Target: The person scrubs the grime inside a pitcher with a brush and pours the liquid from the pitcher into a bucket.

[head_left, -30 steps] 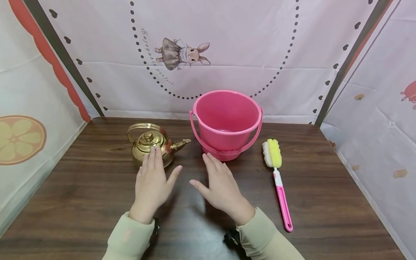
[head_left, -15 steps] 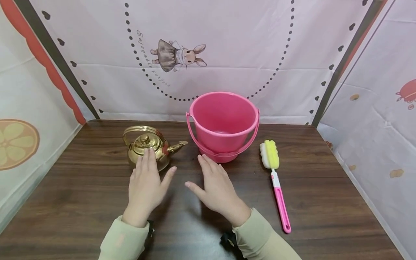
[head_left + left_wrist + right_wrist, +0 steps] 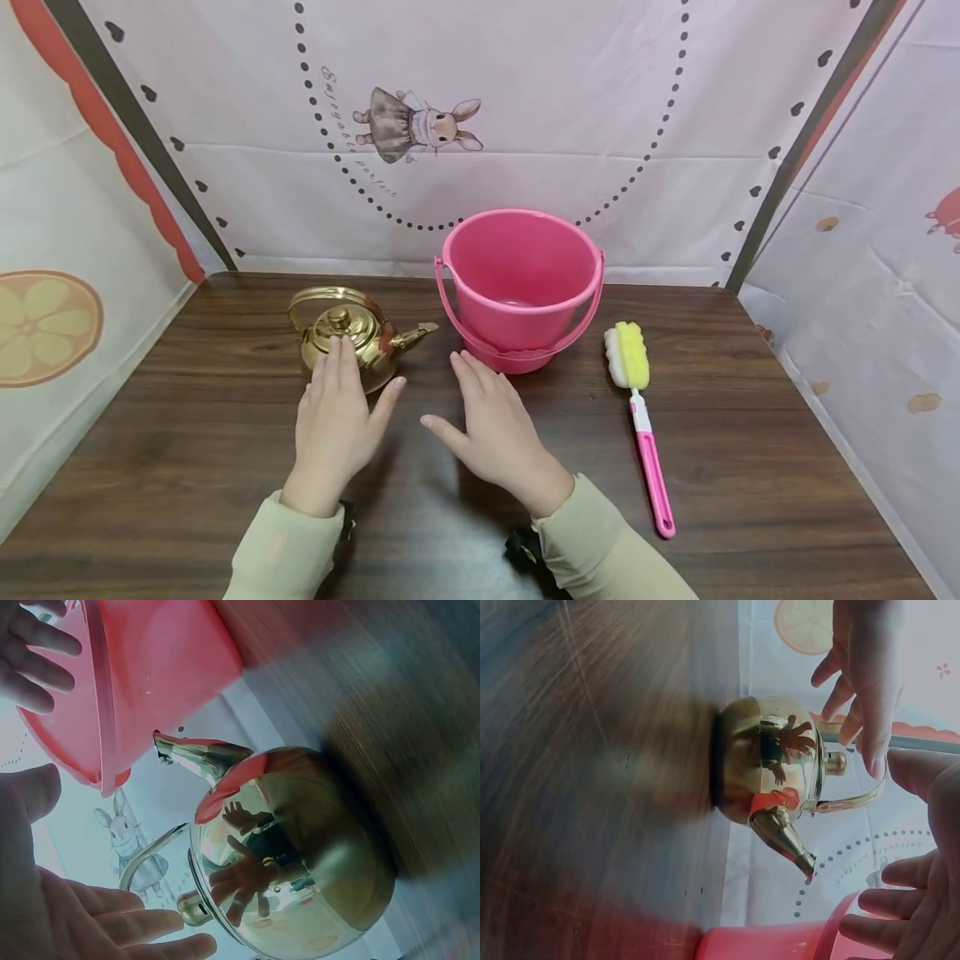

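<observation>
Both of your hands have slid a little leftward relative to the kettle and bucket, which stay put. Your left-hand grip is spread, fingers straight and side by side with the thumb held out, fingertips overlapping the kettle at centre left of the head view. You can't tell there whether they touch it. Your right-hand grip is likewise straight-fingered, thumb out toward your left, its fingertips at the foot of the bucket in mid-frame; contact can't be told either. Your palms face each other across a gap.

The kettle stands upright on the table, its spout pointing right toward the bucket. Only the head view gives you the brush, lying right of centre. Your left wrist view shows what the head view does not: your hands reflected in the kettle's side. Your right wrist view shows the kettle's base resting on the table.
</observation>
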The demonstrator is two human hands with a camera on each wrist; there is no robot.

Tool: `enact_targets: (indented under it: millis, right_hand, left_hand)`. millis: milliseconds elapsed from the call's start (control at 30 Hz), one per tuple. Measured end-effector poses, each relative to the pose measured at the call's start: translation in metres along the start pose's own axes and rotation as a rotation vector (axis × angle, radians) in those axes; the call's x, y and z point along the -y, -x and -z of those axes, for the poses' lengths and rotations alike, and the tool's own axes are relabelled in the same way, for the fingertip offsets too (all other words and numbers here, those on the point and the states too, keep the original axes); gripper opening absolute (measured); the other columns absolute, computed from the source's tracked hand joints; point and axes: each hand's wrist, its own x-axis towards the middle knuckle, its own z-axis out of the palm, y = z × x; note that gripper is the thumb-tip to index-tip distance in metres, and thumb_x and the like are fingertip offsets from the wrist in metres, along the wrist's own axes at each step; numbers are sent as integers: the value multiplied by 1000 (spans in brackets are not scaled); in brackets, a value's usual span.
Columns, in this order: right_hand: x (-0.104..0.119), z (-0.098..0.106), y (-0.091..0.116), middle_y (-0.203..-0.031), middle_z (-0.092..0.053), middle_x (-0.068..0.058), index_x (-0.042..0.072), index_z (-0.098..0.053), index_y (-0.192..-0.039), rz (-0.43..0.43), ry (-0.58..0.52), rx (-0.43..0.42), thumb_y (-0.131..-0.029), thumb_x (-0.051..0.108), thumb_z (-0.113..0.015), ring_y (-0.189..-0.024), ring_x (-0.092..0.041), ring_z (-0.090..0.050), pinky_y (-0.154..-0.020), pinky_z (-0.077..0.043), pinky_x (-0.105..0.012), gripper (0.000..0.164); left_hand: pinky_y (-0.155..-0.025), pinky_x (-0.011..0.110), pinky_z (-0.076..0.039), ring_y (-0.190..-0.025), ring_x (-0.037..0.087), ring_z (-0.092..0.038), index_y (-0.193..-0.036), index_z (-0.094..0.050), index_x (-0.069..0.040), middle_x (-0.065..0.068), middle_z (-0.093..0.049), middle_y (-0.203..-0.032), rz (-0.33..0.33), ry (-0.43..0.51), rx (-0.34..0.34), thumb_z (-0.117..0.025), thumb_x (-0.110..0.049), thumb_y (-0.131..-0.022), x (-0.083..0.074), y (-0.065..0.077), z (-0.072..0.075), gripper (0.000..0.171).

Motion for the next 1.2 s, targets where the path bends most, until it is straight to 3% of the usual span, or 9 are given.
enact_targets:
  millis: [1200]
  right_hand:
    - [20,-6,-10,-152,-34,-8,10,-28,-148,56,27,64,-90,57,-53,-140,-22,-34,-115,-27,-46,79]
  left_hand:
    - [-102,69,-27,-139,49,-22,-149,-10,5,27,-18,-154,45,-6,-5,-35,-62,-94,9,-1,8,90]
